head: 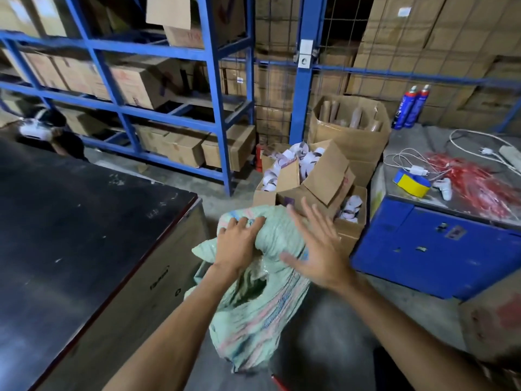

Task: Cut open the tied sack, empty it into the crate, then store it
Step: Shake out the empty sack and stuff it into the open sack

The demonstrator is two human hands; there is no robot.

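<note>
**Operator:** Between the long black counter [84, 221] and the blue metal cabinet [439, 249], the pale green woven plastic sack [253, 311] hangs limp and crumpled in front of me. It looks empty, though I cannot see inside it. What is the correct procedure for this step?

**Supervisor:** Judged from its slack shape, emptying is complete and storing is the step in hand. Check the grip first. The left hand [239, 241] has its fingers curled down over a bunched fold at the top of the sack, so that hand carries the load. The right hand [315, 249] is open, with fingers spread flat against or just above the sack's upper side. Contact cannot be confirmed from this view.

**Operator:** Should the right hand take hold as well?

**Supervisor:** Yes. Use the flat palm to press the air out and gather the loose fabric toward the left hand. Roll or fold it into a compact bundle.

**Operator:** Any hazards?

**Supervisor:** The open cardboard boxes of paper scraps [304, 176] stand just beyond the sack. Keep the trailing lower end clear of them and off the concrete floor [220, 193]. The crate and the cutting tool are not identifiable in this view, so confirm the storage location before moving.
</note>
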